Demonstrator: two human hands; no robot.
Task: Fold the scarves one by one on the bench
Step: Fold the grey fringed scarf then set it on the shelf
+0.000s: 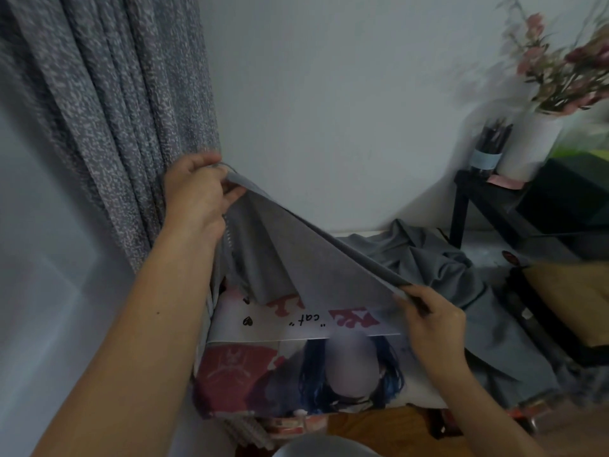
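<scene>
A grey scarf [296, 255] is stretched in the air between both hands above the bench [296, 328], which is covered with a printed white and pink sheet. My left hand [194, 192] pinches one corner high up, close to the curtain. My right hand [431, 321] pinches the scarf's other end lower down, at the bench's right side. The cloth hangs in folds between them and a fringe shows below my left hand. More grey fabric [425, 258] lies crumpled at the far right of the bench.
A speckled grey curtain [108, 103] hangs at the left against the wall. A black side table [494, 199] at the right carries a white vase with pink flowers [540, 140] and a dark jar. Dark bags [560, 308] crowd the floor on the right.
</scene>
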